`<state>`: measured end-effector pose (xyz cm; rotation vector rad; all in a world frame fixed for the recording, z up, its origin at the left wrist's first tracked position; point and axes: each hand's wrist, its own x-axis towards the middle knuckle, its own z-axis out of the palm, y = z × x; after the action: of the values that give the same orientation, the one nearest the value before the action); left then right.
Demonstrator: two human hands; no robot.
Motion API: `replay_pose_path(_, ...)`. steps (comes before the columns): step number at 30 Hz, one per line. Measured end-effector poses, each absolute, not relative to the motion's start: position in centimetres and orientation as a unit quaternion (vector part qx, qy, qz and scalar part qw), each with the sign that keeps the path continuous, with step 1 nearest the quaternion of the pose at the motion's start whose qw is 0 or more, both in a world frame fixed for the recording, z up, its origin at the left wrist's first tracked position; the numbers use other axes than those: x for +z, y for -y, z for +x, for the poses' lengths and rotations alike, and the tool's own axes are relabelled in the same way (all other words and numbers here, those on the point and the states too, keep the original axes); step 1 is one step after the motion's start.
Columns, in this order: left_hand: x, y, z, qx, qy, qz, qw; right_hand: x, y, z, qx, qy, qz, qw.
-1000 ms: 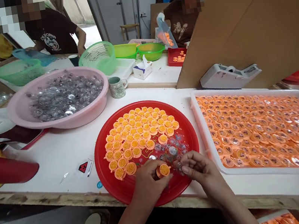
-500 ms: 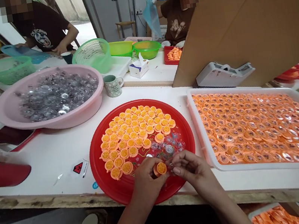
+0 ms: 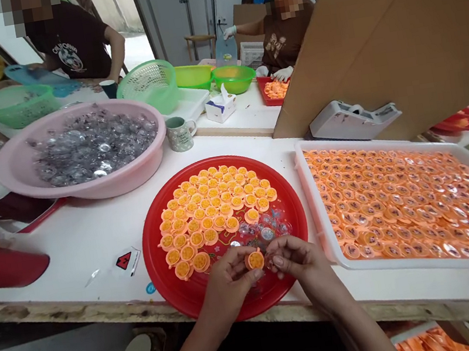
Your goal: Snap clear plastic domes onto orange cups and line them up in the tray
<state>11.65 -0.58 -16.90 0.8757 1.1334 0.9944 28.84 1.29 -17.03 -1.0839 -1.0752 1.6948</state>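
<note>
My left hand (image 3: 228, 278) pinches a small orange toy teacup (image 3: 256, 260) with a yellow patterned top, over the near part of a round red tray (image 3: 163, 287). Close beside it, my right hand (image 3: 297, 257) is closed, thumb against fingers, on what looks like a small clear plastic piece, mostly hidden by the fingertips. Several similar toy teacups (image 3: 210, 211) stand in packed rows across the tray's far and left parts. Loose clear plastic discs (image 3: 267, 234) with dark prints lie on the tray just beyond my hands.
At right, a white tray (image 3: 319, 221) holds rows of orange pieces under clear covers. A pink basin (image 3: 12, 175) of clear discs stands at left, near a mug (image 3: 179, 135). A tape dispenser (image 3: 352, 119) sits by a cardboard panel (image 3: 356, 43). Two people work across the table.
The toy teacup in my left hand has turned so its top faces me more. My hands stay close together. The co-worker at the back right has lowered a blue sheet.
</note>
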Motion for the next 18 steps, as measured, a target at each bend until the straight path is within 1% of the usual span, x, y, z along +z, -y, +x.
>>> replay_pose_path(4, -16.72, 0.58, 11.57, 0.451, -0.502, 0.348, 0.650, -17.10, -1.32, 28.95, 0.692, 0.402, -0.401, 0.446)
replay_pose_path(10, -16.06, 0.71, 11.58, 0.464, -0.491, 0.321, 0.664, -17.03, -1.54, 29.13, 0.703, 0.420, -0.390, 0.421)
replay_pose_path(14, -16.30, 0.68, 11.52, 0.468, -0.506, 0.312, 0.653, -17.07, -1.84, 29.12, 0.711, 0.398, -0.388, 0.431)
replay_pose_path(18, -16.41, 0.56, 11.59, 0.474, -0.495, 0.298, 0.664, -17.33, -1.87, 29.14, 0.710, 0.389, -0.387, 0.441)
